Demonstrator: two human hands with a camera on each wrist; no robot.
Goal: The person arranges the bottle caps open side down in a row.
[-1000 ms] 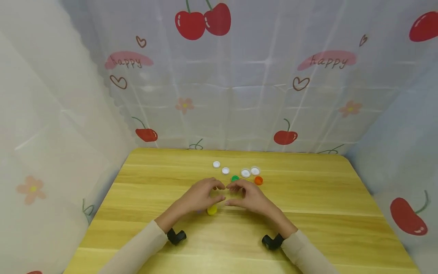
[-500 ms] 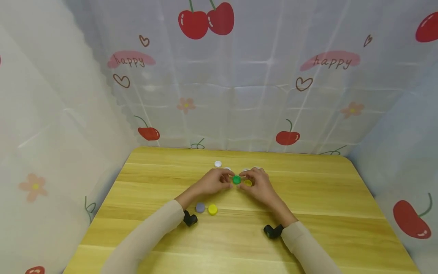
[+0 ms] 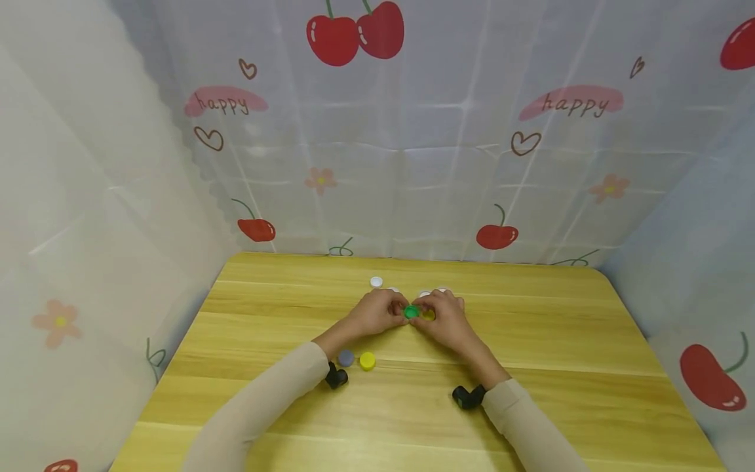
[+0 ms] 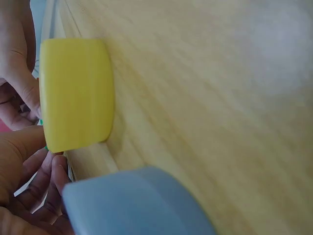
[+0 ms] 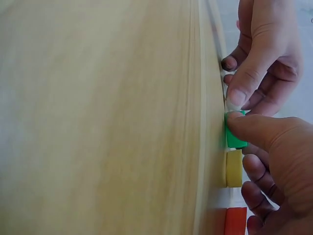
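A green bottle cap (image 3: 411, 312) lies between my two hands, its hollow side apparently up in the head view. My left hand (image 3: 375, 312) pinches its left edge with curled fingers. From the right, my right hand (image 3: 446, 321) grips the same cap; the right wrist view has the right thumb (image 5: 249, 128) against its side. Close under the right hand sits a yellow cap (image 3: 428, 315), partly hidden by the fingers. An orange cap (image 5: 235, 221) shows beyond it in the right wrist view only, as the right hand covers it in the head view.
Nearer on the wooden table (image 3: 283, 288) are a second yellow cap (image 3: 367, 361) and a grey-purple cap (image 3: 345, 358), beside the left forearm. Several white caps (image 3: 376, 282) lie at the back, some partly behind the hands. Printed curtains (image 3: 395, 196) surround the table.
Both hands moved away from the body to the green cap. The left hand then shifted right until its fingers met the cap. The nearer yellow and grey-purple caps stayed put.
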